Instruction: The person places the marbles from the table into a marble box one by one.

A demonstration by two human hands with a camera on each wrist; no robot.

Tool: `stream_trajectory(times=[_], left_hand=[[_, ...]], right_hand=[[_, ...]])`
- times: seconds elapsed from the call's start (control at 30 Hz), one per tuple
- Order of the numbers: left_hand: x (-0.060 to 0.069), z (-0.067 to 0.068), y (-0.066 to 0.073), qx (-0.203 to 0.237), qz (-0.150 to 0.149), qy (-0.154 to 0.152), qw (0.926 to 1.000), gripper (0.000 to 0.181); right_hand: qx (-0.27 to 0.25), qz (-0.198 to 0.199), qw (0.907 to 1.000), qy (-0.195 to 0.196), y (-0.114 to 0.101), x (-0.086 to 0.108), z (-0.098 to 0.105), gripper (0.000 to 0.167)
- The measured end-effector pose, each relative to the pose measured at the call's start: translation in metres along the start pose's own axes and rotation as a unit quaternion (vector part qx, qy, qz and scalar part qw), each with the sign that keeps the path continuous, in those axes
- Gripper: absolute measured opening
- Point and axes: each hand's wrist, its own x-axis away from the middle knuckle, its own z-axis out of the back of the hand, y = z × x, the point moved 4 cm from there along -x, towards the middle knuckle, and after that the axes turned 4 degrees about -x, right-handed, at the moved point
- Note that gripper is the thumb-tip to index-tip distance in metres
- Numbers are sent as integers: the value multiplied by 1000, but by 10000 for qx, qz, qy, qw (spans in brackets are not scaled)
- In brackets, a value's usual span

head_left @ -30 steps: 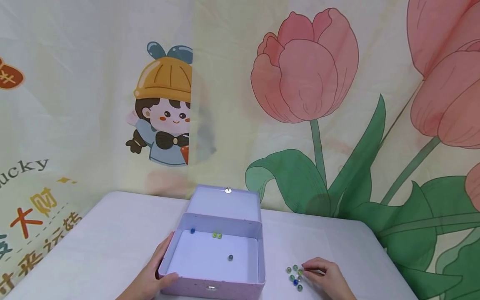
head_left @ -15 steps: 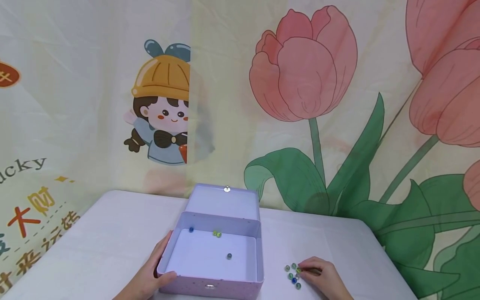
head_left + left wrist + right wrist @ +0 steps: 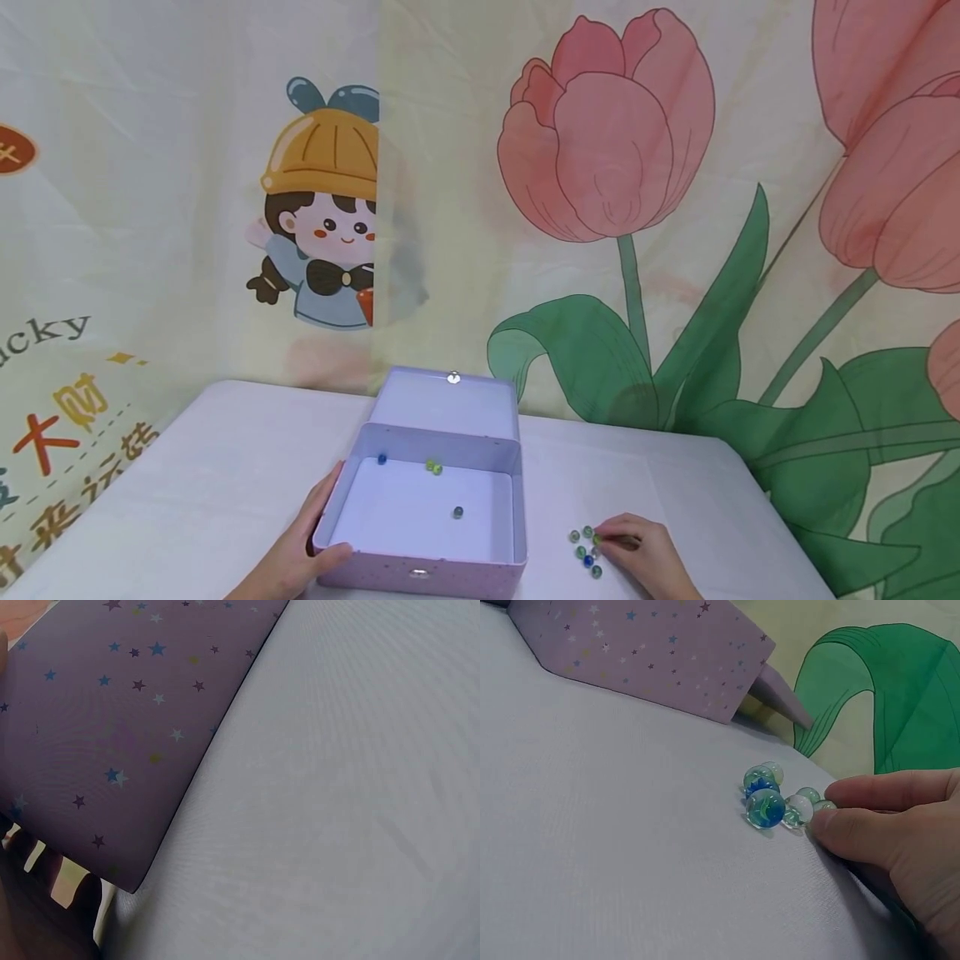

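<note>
The left hand [image 3: 300, 537] grips the open box [image 3: 472, 575]; beside it, the right hand [image 3: 651, 550] pinches a marble [image 3: 824, 805] against other marbles [image 3: 766, 808] on the table [image 3: 637, 475]. Picking up seems underway; next calls for lifting clear.

The white table [image 3: 645, 475] bears 1 open purple box [image 3: 465, 575] and, near it, clustered glass marbles [image 3: 588, 561].

Left hand [image 3: 303, 537] and right hand [image 3: 645, 546] were both bare. Fingers [image 3: 889, 790] were slim, round-tipped. Head view cropped both at lower edge; left wrist view was too dark for detail.
</note>
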Motion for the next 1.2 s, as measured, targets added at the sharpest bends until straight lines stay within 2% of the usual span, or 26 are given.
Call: stream_trajectory(times=[0.23, 0.47, 0.63, 0.87, 1.2], left_hand=[[1, 1, 0, -212, -196, 108, 9995, 90], [2, 4, -2, -349, -213, 136, 9991, 89], [3, 4, -1, -277, -348, 174, 9989, 88], [3, 3, 0, -160, -226, 102, 9996, 88], [2, 4, -1, -241, -302, 99, 9992, 88]], right_hand=[[-193, -289, 9994, 81, -1, -1, 1, 18], [-422, -463, 9980, 90, -7, -2, -1, 19], [-424, -721, 9965, 83, -10, -4, -3, 21], [-424, -1237, 9911, 236, -17, -4, -2, 26], [-849, -1471, 9851, 263, -39, 0, -4, 35]])
